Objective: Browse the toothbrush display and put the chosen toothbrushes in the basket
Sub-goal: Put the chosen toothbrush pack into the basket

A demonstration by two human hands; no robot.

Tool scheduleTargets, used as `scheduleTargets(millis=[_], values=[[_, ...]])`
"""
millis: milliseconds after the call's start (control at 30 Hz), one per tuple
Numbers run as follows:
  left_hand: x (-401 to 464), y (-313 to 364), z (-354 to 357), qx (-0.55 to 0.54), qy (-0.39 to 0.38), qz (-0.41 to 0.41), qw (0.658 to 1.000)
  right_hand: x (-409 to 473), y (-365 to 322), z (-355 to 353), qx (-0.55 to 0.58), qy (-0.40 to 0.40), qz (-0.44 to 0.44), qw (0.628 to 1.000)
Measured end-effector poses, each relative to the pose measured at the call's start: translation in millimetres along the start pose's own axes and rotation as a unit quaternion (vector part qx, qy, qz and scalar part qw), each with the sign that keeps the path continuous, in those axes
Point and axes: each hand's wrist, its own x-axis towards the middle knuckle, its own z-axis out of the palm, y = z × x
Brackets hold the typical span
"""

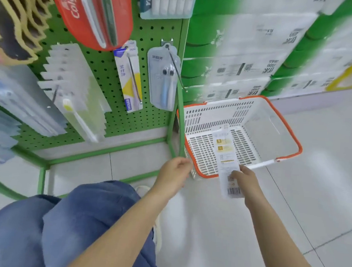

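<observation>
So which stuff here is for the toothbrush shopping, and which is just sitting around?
For the job:
- toothbrush pack, held over the basket by the right hand
- basket on the floor
- left hand near its rim
- toothbrush packs on the pegboard

Just there:
- green and white stacked packages
- red Colgate pack

Bare forearms with no sleeves, faded blue denim trousers, pale shoe

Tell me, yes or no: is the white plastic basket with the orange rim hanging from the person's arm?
No. The white plastic basket with the orange rim sits on the tiled floor beside the green pegboard rack.
</observation>
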Motion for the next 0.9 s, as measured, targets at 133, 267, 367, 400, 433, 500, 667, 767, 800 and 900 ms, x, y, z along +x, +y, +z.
scheduleTargets(millis=[133,267,367,400,433,500,667,767,800,900], values=[[10,7,4,-0.06,-0.045,-0.041,0.996,66,-12,12,-0.108,-0.011,0.01,0.994],[19,14,2,-0.124,-0.034,-0.072,0.989,101,-28,28,-0.14,-0.016,0.0,0.99],[19,15,3,-0.125,-0.032,-0.082,0.988,100,-28,36,-0.188,0.018,-0.02,0.982],[18,16,2,-0.129,-0.026,-0.079,0.988,96,-26,38,-0.196,0.033,-0.032,0.98],[16,16,2,-0.127,-0.016,-0.068,0.989,91,-23,40,-0.186,0.051,-0.052,0.98],[12,17,0,-0.121,0.007,-0.037,0.992,74,-21,47,-0.128,0.07,-0.095,0.985],[-6,23,-13,-0.206,0.038,-0.001,0.978,8,-35,79,-0.037,0.043,-0.208,0.976],[-29,35,-38,-0.252,0.046,0.046,0.965,-42,-53,102,-0.011,0.026,-0.298,0.954],[-40,40,-50,-0.257,0.05,0.07,0.963,-62,-63,110,0.0,0.022,-0.331,0.943],[-77,48,-94,-0.238,0.079,0.149,0.957,-123,-90,136,0.045,-0.008,-0.416,0.908]])
